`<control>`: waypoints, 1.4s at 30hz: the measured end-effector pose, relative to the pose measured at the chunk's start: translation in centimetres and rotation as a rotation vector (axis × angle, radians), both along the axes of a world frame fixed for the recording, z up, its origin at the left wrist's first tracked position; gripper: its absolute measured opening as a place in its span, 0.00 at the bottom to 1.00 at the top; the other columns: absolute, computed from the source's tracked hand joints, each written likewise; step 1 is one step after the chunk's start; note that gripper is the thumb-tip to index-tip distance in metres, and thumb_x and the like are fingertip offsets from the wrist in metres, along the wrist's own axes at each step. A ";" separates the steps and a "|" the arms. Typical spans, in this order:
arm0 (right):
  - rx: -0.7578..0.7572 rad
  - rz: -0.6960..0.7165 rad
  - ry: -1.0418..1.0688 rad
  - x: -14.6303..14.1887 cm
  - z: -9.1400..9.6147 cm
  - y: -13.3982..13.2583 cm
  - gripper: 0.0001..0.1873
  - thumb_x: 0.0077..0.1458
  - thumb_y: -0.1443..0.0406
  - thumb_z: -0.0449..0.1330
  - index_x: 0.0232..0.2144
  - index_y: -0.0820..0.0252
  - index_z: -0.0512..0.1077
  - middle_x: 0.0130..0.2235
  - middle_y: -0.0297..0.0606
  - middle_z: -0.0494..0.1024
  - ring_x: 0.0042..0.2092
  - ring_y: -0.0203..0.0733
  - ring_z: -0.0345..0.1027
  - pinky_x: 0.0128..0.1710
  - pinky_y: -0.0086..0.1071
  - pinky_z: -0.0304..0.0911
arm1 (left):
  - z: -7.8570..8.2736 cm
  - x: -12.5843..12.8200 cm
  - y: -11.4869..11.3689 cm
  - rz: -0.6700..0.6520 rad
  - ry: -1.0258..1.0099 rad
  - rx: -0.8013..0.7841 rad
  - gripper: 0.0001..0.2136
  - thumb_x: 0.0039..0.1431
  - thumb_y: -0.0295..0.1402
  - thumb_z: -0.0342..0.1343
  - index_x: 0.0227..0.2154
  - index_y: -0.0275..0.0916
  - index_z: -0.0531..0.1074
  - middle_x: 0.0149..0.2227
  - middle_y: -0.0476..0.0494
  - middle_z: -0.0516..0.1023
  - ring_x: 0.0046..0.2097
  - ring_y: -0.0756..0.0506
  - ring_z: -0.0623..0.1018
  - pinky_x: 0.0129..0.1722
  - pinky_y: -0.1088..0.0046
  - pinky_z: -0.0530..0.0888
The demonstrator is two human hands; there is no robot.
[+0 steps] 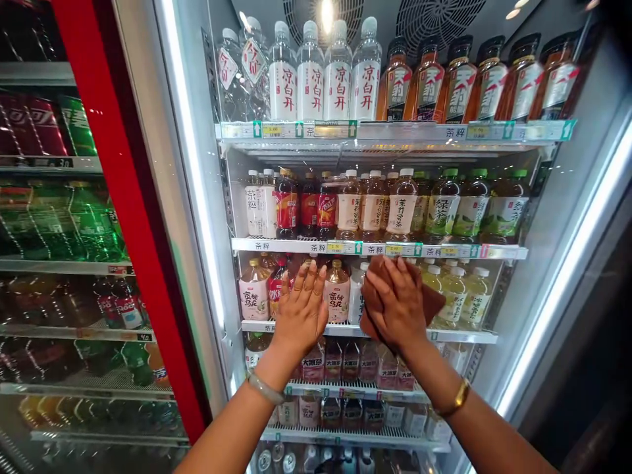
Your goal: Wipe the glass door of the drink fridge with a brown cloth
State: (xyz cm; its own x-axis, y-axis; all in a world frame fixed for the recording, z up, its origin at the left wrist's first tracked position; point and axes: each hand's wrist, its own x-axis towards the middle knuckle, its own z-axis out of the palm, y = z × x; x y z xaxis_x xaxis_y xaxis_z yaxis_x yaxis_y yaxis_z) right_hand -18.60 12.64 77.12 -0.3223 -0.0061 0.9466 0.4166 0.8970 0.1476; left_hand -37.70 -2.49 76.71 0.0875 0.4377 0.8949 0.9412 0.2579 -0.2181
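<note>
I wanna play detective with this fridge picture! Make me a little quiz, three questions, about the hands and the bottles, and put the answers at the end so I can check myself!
1. Which hand is on the brown cloth?
2. True or false: both arms wear matching bands.
3. Fill in the gap: on the top shelf, as you look at it, the white-capped bottles stand to the ____ of the black-capped bottles.

Key
1. The right hand. The left hand shows no cloth.
2. False. Below the left hand is a pale bangle; below the right is a gold-coloured band.
3. Left.
</note>
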 end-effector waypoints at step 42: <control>0.196 0.048 0.040 -18.1 8.9 -12.4 0.30 0.62 0.64 0.57 0.66 0.46 0.66 0.73 0.34 0.59 0.74 0.48 0.52 0.74 0.51 0.47 | 10.6 -12.3 -8.2 0.047 0.120 0.201 0.36 0.67 0.28 0.48 0.75 0.39 0.42 0.75 0.38 0.49 0.77 0.41 0.46 0.77 0.52 0.38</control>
